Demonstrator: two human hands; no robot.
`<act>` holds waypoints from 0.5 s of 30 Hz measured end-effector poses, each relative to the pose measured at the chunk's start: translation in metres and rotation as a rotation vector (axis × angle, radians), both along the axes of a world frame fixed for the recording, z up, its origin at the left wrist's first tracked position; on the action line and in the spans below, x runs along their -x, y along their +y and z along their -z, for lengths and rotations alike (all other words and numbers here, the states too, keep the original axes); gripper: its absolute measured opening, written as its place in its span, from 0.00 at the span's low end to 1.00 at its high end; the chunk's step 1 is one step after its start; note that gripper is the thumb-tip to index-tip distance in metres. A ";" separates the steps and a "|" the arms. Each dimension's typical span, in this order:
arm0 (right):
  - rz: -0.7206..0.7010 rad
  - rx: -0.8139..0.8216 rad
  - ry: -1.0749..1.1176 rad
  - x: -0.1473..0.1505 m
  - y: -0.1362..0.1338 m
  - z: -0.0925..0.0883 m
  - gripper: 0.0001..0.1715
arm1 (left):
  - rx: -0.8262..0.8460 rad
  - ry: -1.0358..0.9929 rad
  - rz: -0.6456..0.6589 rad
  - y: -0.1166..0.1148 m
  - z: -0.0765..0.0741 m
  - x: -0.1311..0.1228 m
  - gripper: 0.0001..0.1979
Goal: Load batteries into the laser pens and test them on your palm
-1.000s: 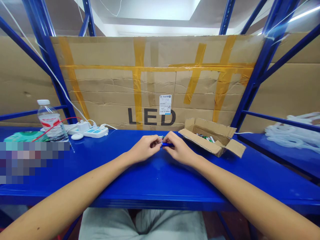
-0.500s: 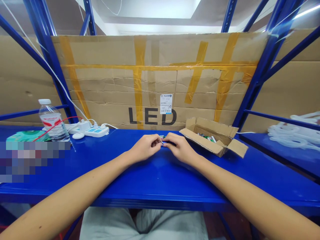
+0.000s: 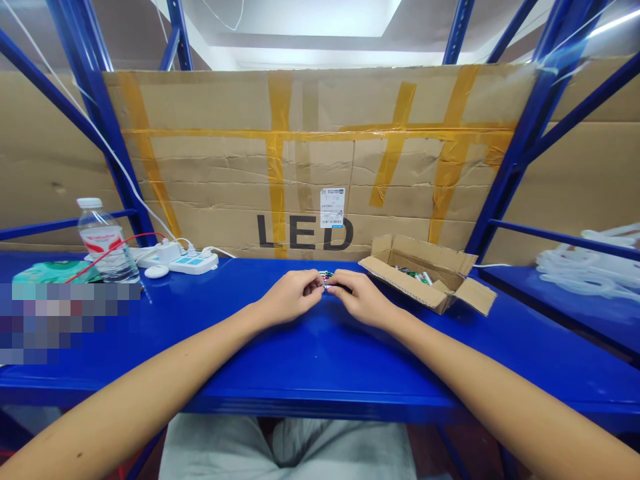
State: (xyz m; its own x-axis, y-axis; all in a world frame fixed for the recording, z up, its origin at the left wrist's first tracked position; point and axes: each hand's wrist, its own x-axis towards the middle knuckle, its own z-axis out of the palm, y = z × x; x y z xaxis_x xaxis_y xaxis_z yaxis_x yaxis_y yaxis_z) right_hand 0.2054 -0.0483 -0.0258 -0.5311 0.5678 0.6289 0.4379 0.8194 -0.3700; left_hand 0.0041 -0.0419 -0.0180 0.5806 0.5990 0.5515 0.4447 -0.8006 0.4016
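Both of my hands meet at the middle of the blue shelf top [image 3: 320, 360]. My left hand [image 3: 293, 295] is closed in a pinch on a small silvery-tipped part I cannot name. My right hand [image 3: 361, 297] is closed around a small dark blue object [image 3: 334, 287], mostly hidden by the fingers. The two pieces touch between my fingertips. A few small green and white items [image 3: 323, 274] lie just behind my hands. An open cardboard box [image 3: 425, 272] holding several small green and white pieces stands to the right of my right hand.
A water bottle [image 3: 103, 240], a white power strip [image 3: 187, 261] with plugs, a white mouse-like object [image 3: 156, 271] and a green pack [image 3: 55, 272] sit at the left. A taped cardboard sheet marked LED [image 3: 305, 167] backs the shelf. White coiled strips [image 3: 590, 270] lie far right.
My hands have stayed together with only small finger movement. The view has shifted slightly.
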 end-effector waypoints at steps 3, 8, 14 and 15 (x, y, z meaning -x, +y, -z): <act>0.021 0.015 0.012 0.001 -0.001 0.002 0.10 | 0.057 -0.055 -0.014 0.000 -0.002 0.001 0.04; 0.024 -0.058 0.031 0.001 0.002 0.004 0.07 | 0.094 -0.032 0.000 0.000 -0.005 0.002 0.05; 0.007 -0.067 0.019 -0.001 0.003 0.000 0.08 | 0.104 -0.020 0.011 -0.001 -0.005 0.002 0.04; 0.008 -0.067 0.014 -0.001 0.003 0.000 0.08 | 0.104 -0.023 0.010 0.000 -0.005 0.002 0.04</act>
State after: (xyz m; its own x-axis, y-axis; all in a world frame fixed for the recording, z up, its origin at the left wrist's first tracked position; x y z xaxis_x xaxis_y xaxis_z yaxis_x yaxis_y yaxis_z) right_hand 0.2067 -0.0452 -0.0255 -0.5178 0.5281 0.6731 0.4397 0.8392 -0.3201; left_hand 0.0018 -0.0423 -0.0128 0.5745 0.6483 0.4997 0.4270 -0.7582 0.4928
